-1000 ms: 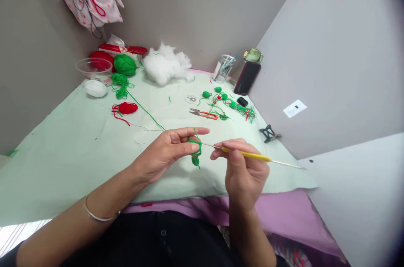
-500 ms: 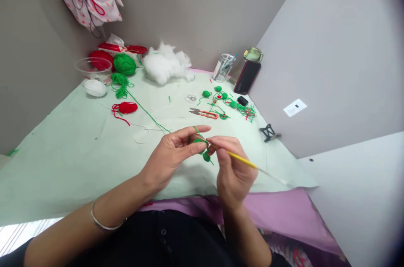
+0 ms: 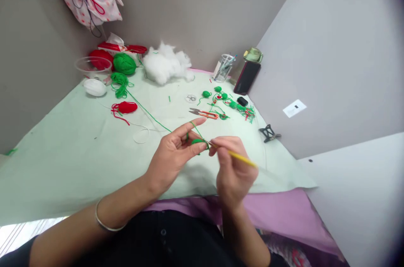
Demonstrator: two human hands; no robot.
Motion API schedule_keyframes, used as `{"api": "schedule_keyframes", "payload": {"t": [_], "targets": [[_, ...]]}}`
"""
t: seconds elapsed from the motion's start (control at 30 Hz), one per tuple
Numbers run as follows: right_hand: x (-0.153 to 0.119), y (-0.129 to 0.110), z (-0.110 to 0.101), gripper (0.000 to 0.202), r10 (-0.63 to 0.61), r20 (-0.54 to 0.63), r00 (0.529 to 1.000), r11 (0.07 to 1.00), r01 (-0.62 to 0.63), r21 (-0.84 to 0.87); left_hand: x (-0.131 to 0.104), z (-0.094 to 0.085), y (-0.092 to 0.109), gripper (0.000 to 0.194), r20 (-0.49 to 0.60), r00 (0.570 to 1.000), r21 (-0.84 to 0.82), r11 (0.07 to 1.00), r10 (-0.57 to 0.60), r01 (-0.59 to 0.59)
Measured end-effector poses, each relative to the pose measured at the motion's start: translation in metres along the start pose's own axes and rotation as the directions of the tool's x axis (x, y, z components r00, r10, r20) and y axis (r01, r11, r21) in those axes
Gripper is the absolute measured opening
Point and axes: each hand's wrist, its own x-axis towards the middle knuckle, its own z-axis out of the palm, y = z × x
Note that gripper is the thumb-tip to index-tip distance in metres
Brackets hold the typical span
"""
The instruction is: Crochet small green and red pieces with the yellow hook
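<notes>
Pinched between the thumb and fingers of my left hand (image 3: 172,155) is a small green crochet piece (image 3: 198,141). Green yarn (image 3: 150,114) runs from a loose bundle across the table to this hand, and a strand passes over its raised index finger. My right hand (image 3: 235,170) grips a crochet hook with a yellow handle (image 3: 241,157). The hook's thin metal tip meets the green piece between my hands; its exact place in the stitches is too small to tell. Motion blurs the handle's rear end.
Orange-handled snips (image 3: 205,113) lie beyond my hands, near small green balls (image 3: 206,94). Behind are white stuffing (image 3: 166,64), a green yarn ball (image 3: 124,64) and a cup of pens (image 3: 224,68). A red yarn bundle (image 3: 127,107) lies left; a phone (image 3: 248,77) leans right.
My left index finger has lifted a little, stretching the strand upward. The green piece has turned, and the small ball that hung below it is now mostly hidden.
</notes>
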Motion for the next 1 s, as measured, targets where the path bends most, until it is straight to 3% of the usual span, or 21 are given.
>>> {"api": "schedule_keyframes", "payload": {"t": [0.07,0.1,0.13,0.2,0.3,0.37,0.47,0.53,0.6,0.67,0.73,0.8,0.87,0.93,1.0], "targets": [[-0.005,0.002,0.004,0.028,-0.211,-0.012,0.977,0.958,0.204,-0.200,-0.001,0.002,-0.001,0.054,0.002,0.997,-0.059,0.996,-0.074,0.074],[-0.006,0.003,0.004,0.030,-0.263,-0.022,0.965,0.938,0.250,-0.239,-0.001,0.002,-0.001,0.054,0.015,0.991,-0.092,0.987,-0.131,0.132],[-0.005,0.003,0.003,0.029,-0.237,-0.029,0.971,0.948,0.225,-0.223,0.000,0.000,0.000,0.051,0.033,0.982,-0.117,0.975,-0.187,0.189],[0.000,0.003,-0.001,0.023,-0.053,-0.076,0.996,0.997,0.049,-0.053,0.003,-0.003,0.003,0.043,0.060,0.969,-0.123,0.962,-0.238,0.244],[0.008,0.003,-0.008,0.021,0.175,-0.060,0.983,0.945,-0.151,0.289,0.004,-0.006,0.005,0.036,0.067,0.987,-0.052,0.987,-0.149,0.152],[0.011,0.003,-0.008,0.018,0.180,0.006,0.984,0.925,-0.171,0.339,0.003,-0.006,0.004,0.038,0.099,0.991,-0.013,0.995,-0.095,0.096],[0.010,0.001,-0.004,0.019,0.106,0.061,0.992,0.962,-0.118,0.247,0.001,-0.002,0.002,0.038,0.121,0.989,-0.005,0.996,-0.083,0.084],[0.005,0.000,-0.002,0.023,0.060,0.077,0.995,0.987,-0.071,0.147,0.001,0.000,0.000,0.034,0.078,0.994,-0.015,0.997,-0.079,0.080],[-0.001,0.001,0.001,0.028,-0.054,0.070,0.996,0.998,0.056,-0.025,0.002,0.002,-0.001,0.034,0.023,0.996,-0.052,0.995,-0.088,0.089],[-0.006,0.003,0.002,0.035,-0.228,0.057,0.972,0.945,0.235,-0.226,0.004,0.002,-0.002,0.037,0.008,0.992,-0.121,0.984,-0.130,0.130],[-0.008,0.004,0.000,0.040,-0.324,0.055,0.944,0.890,0.324,-0.321,0.006,0.000,-0.001,0.037,0.045,0.978,-0.180,0.961,-0.205,0.210],[-0.004,0.004,-0.004,0.034,-0.235,0.041,0.971,0.939,0.238,-0.247,0.008,-0.004,0.002,0.035,0.078,0.960,-0.198,0.939,-0.269,0.280],[0.004,0.002,-0.010,0.025,-0.053,-0.005,0.999,0.997,0.053,-0.050,0.009,-0.006,0.004,0.033,0.063,0.959,-0.166,0.945,-0.275,0.282],[0.009,0.000,-0.011,0.023,0.091,-0.033,0.995,0.984,-0.085,0.155,0.008,-0.006,0.005,0.034,0.015,0.978,-0.098,0.973,-0.208,0.208],[0.009,0.000,-0.008,0.023,0.115,-0.014,0.993,0.977,-0.110,0.182,0.005,-0.002,0.003,0.039,-0.017,0.994,-0.037,0.993,-0.109,0.108]]}}
